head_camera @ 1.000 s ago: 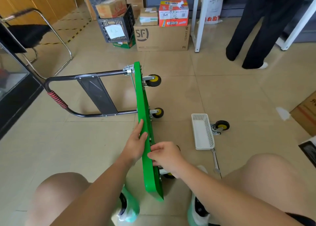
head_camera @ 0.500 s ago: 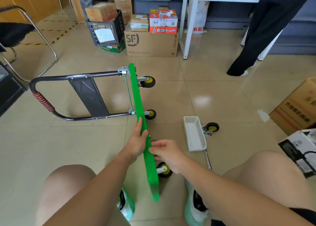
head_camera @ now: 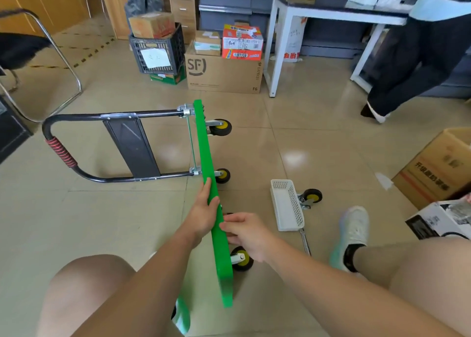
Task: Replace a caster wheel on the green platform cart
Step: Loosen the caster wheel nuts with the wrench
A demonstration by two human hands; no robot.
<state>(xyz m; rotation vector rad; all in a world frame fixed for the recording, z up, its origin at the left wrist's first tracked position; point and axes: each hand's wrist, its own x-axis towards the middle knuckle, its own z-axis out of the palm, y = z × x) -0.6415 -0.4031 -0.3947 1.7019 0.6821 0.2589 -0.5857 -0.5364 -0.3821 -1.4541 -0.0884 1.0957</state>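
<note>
Cart (head_camera: 204,145) stands on its long edge on the near floor (head_camera: 102,234), stiff, probably weighty, best held by its rim; left hand (head_camera: 204,209) presses it straight-fingered, right hand (head_camera: 246,234) shows no discernible grip.

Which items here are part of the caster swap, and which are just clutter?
Job: green platform cart on its edge, steadied by left hand and right hand; loose caster; white basket; metal tool, probably.
Clutter: SF box; black crate; white table; brown carton.
</note>
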